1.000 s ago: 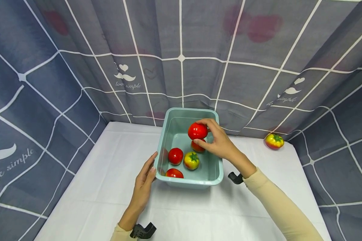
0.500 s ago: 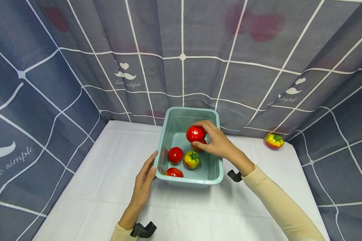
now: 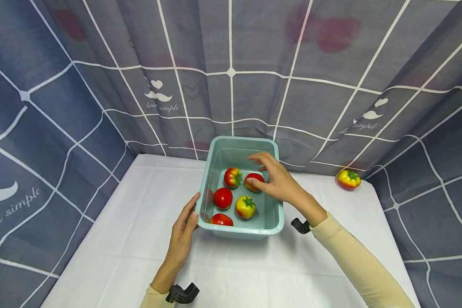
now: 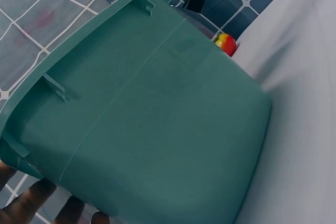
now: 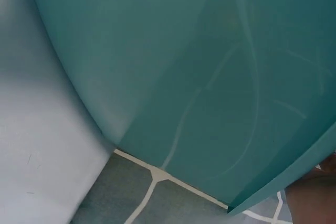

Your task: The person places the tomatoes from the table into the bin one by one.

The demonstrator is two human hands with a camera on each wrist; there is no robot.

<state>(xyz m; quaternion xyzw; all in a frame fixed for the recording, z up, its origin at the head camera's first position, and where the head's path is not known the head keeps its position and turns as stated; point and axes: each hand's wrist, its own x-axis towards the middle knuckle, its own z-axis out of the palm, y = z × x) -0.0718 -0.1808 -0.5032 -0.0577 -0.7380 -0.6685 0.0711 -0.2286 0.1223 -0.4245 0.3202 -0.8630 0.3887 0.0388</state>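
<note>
Several red and yellow tomatoes lie in a pale green plastic bin. My right hand hovers inside the bin's right side, fingers apart and nothing held, partly over a red tomato. Left of it lies a red-yellow tomato with its green stem end toward the right. Nearer me are a red tomato, a yellow-green one with a leafy top and another red tomato partly behind the near rim. My left hand rests against the bin's left near corner with extended fingers.
One more red and yellow tomato sits at the back right corner of the white-covered table. Grey checked curtains enclose the back and both sides. The bin wall fills most of the right wrist view.
My right hand has let go of the tomato it held; that tomato now lies lower in the bin, to the left of the hand. The left hand stays at the bin's corner.
</note>
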